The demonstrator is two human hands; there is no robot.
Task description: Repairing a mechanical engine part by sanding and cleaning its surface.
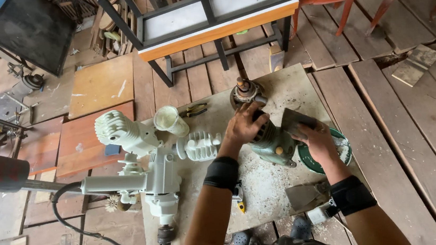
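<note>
L hand (244,127): fingers curled over top of green motor housing (273,142), gripping it, steadying; black wrist band on forearm
R hand (317,140): closed around a grey scraper (295,122), blade laid against the housing's right side; also a black wrist band
Green motor housing: under both hands, lying on its side on the grey board (267,187), rusty shaft end (245,90) just beyond L fingertips
Green lid (338,151): round, just under and right of R hand, touching or nearly touching the housing, can't tell which
White drill (154,182): well left of L forearm, big body w/ chuck pointing toward the person, black cable trailing off
White ribbed part (199,145): just left of L wrist, between drill and housing
White cup (170,120): up-left of L hand, tilted, next to the drill's finned end
Pliers (194,109): beyond the cup, near L hand but apart
Metal sheet piece (305,196): below R forearm, flat on board
Dust: pale sawdust/grit scattered on board below both hands
Progress (judged): scraping of housing looks underway, some grime and dust already off on the board, casing surface looks dull and dirty in places so cleaning prob. not finished; shaft end rusty, untouched as far as seen; drill and loose white parts lie apart, not reassembled
</note>
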